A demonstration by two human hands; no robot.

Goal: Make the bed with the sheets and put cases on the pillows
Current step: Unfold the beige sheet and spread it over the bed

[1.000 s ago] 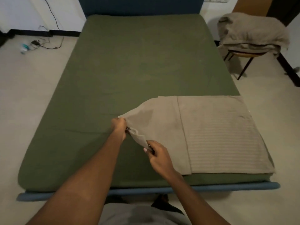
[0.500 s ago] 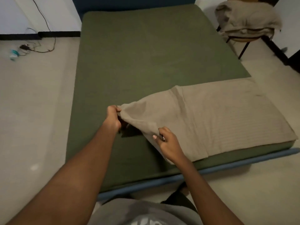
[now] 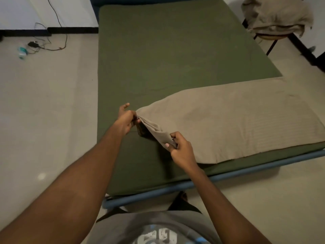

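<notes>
**Tan sheet, left edge lifted: handling notes**

Position: the tan sheet lies folded across the near right part of the bed. Its left edge is raised off the green cover. The rest lies flat.

Grips: the left grip pinches the far corner of the raised edge between thumb and curled fingers, with one finger sticking out free. The right grip pinches the near corner, thumb on top. The edge looks bunched between them (layer count not readable).

Handling, judged: light, limp cloth with no stiffness, as it sags between the two grips and folds in on itself. The faint ribbed weave suggests it is not slippery. It is not fragile. It is best taken at corners or along a hem, hands well apart, so the edge stays taut and the layers can be parted. A hold mid-panel would only gather a wad.

Surface: the mattress already wears its green fitted cover, mostly smooth. It is soft, and cloth on cloth may drag. A blue frame rail runs along the near side.

Room: pale floor. A chair at far right holds a heap of tan linen. A cable and a small bottle lie far left. No pillows are in view.
</notes>
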